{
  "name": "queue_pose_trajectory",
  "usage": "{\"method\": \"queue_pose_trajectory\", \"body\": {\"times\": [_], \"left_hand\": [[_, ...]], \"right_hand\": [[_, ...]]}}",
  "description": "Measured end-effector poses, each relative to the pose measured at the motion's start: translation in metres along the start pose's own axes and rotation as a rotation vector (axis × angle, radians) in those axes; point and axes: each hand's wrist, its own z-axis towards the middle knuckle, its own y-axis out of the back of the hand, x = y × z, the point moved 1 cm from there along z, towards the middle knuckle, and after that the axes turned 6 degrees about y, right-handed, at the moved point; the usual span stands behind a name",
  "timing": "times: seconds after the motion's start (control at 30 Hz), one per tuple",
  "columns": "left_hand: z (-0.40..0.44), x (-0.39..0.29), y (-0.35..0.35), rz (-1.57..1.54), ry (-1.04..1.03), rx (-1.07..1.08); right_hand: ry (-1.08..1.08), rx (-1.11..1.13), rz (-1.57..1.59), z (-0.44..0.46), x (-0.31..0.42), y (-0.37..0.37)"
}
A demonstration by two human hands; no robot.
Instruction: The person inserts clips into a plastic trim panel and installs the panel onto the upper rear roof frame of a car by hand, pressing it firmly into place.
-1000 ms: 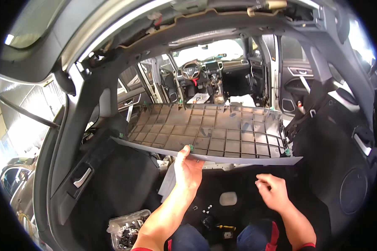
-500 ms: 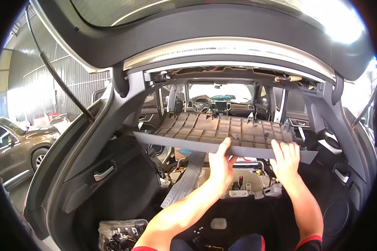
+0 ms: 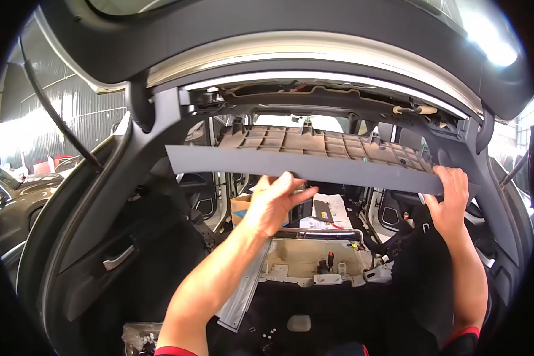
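Note:
A wide dark grey trim panel (image 3: pixel 314 166) is raised across the open back of the car, its ribbed brown underside facing up and its smooth edge strip towards me. My right hand (image 3: pixel 450 196) grips the panel's right end, fingers over the top edge and thumb below. Under the middle of the strip is my left hand (image 3: pixel 277 199), palm up with the fingers apart, its fingertips at the lower edge. A long grey strip (image 3: pixel 243 291) lies on the cargo floor beneath my left forearm.
A clear tray of small parts (image 3: pixel 139 338) sits at the lower left. White clips (image 3: pixel 270 333) lie on the dark floor. Beyond are a metal floor section (image 3: pixel 296 255), a cardboard box (image 3: pixel 240 204) and white paper (image 3: pixel 338 207). The raised tailgate (image 3: pixel 279 29) hangs overhead.
The panel has risen and tilted, with its strip higher in view. My right hand has moved from below the panel to its right end. My left hand's fingers have spread.

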Motion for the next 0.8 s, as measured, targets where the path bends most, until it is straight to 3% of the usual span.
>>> {"method": "queue_pose_trajectory", "body": {"times": [0.23,0.8], "left_hand": [[0.03,0.002,0.01,0.041,0.003,0.0],[0.066,0.002,0.019,0.182,-0.032,0.068]], "right_hand": [[-0.059,-0.028,0.042,0.005,-0.023,-0.025],[0.028,-0.077,0.021,0.015,-0.059,-0.049]]}}
